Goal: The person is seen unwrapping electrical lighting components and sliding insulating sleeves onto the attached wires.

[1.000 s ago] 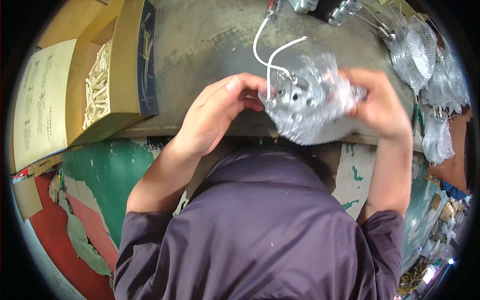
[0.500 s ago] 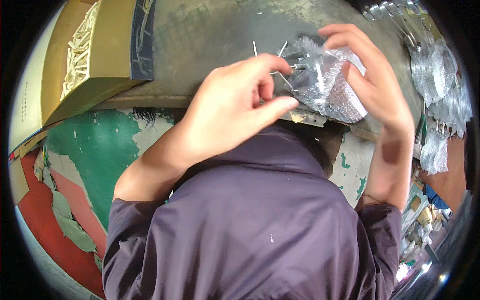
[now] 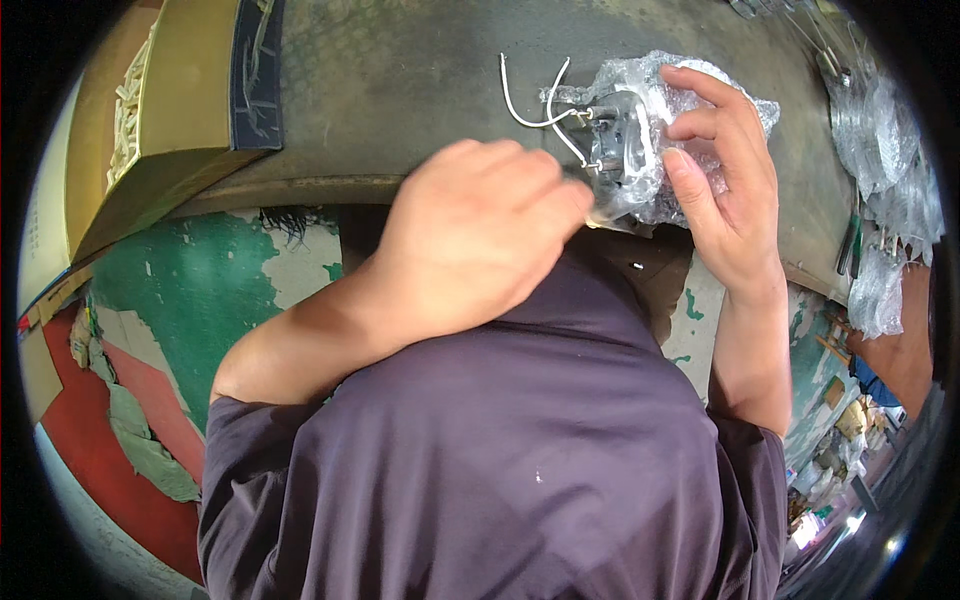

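A crumpled clear bubble-wrap bag (image 3: 648, 80) lies at the bench's front edge. Inside its near left side is a dark part (image 3: 611, 143) with two metal terminals. Two thin white wires (image 3: 541, 123) run from the terminals onto the bench. My right hand (image 3: 730, 185) curves around the bag's right side, thumb and fingers against the plastic. My left hand (image 3: 485, 235), a little smeared by motion, is curled with its fingers together beside the bag's lower left. Its fingertips are mostly hidden, so whatever they may pinch does not show.
A cardboard box (image 3: 185, 110) of small cream-coloured sticks stands at the left, beside a dark blue container (image 3: 258, 85). More bubble-wrapped pieces (image 3: 870, 140) lie at the right edge, near dark-handled tools (image 3: 851, 240). The grey bench (image 3: 400, 95) ends just before my body.
The bag has turned and spread, showing more of the dark part and its terminals. My left hand has curled closed and lowered; my right hand has shifted slightly down and left.
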`<control>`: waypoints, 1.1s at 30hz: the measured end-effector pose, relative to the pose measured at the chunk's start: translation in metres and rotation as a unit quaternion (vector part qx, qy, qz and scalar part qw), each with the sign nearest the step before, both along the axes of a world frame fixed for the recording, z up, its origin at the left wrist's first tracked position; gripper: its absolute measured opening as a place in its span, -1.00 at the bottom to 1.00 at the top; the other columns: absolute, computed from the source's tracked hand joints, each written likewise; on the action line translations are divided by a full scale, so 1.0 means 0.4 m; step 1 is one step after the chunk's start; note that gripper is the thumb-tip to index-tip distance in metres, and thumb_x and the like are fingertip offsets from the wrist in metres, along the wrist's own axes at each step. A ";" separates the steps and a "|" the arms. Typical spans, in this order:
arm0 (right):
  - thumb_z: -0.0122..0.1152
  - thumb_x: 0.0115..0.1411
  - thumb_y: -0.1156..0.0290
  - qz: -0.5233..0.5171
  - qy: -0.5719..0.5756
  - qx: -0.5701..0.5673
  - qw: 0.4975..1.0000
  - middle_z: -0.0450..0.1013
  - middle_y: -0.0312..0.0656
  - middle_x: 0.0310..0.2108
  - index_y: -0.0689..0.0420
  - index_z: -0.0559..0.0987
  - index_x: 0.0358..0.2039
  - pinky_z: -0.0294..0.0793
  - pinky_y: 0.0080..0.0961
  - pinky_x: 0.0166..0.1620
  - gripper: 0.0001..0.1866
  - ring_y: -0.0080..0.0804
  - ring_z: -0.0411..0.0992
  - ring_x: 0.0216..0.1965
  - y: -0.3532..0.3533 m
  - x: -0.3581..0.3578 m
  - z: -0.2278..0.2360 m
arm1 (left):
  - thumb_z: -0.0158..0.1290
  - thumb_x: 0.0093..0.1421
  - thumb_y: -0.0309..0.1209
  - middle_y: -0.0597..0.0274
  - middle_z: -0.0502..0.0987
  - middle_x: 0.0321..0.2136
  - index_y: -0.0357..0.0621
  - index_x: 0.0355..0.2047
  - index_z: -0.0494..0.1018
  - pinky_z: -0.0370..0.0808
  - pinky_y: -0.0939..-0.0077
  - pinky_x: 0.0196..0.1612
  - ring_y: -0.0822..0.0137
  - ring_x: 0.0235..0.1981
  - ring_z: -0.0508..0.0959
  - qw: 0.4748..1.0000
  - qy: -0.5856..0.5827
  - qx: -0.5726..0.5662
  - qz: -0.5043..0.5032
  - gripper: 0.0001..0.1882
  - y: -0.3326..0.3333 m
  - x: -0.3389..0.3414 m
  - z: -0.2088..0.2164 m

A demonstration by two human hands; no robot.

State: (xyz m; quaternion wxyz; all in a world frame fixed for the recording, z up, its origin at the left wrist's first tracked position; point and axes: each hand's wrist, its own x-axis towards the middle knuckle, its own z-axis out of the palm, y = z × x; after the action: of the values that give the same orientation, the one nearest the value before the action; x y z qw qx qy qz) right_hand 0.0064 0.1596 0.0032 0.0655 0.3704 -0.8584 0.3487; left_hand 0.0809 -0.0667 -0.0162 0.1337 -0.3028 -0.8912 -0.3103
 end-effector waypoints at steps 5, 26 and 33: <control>0.23 0.09 0.37 -0.006 -0.032 -0.005 0.999 0.45 -0.06 -0.09 0.19 0.48 -0.45 0.34 -0.39 -0.08 -0.84 -0.17 0.38 -0.15 -0.004 0.007 0.010 | 0.16 -0.02 -0.57 0.21 0.42 -0.51 -0.13 -0.34 0.52 0.37 0.30 -0.40 0.17 -0.50 0.44 0.997 0.004 0.042 0.058 -0.81 -0.012 -0.034 -0.010; 0.31 -0.02 0.48 0.076 0.012 0.046 0.996 0.38 -0.24 -0.57 0.16 0.59 -0.45 0.30 -0.37 -0.24 -0.91 -0.24 0.35 -0.45 -0.182 0.045 0.083 | 0.02 0.17 -0.41 0.05 0.57 -0.29 -0.33 -0.21 0.49 0.45 0.42 -0.17 0.21 -0.35 0.54 0.942 -0.110 -0.177 0.262 -0.75 -0.471 -0.123 0.303; 0.23 0.11 0.41 0.058 -0.024 0.010 0.998 0.49 -0.16 -0.52 0.19 0.59 -0.40 0.31 -0.38 -0.26 -0.88 -0.20 0.42 -0.44 -0.186 0.025 0.080 | 0.07 0.04 -0.40 -0.19 0.53 -0.47 -0.33 -0.36 0.52 0.46 0.20 -0.29 -0.03 -0.44 0.57 0.894 -0.238 -0.314 0.213 -0.77 -0.510 -0.162 0.249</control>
State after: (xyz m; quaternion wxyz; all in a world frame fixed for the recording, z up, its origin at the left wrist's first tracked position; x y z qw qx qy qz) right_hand 0.0163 0.0852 0.0352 0.0214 0.4118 -0.8402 0.3523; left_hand 0.0162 -0.2706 0.0834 -0.1218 -0.0487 -0.9905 -0.0407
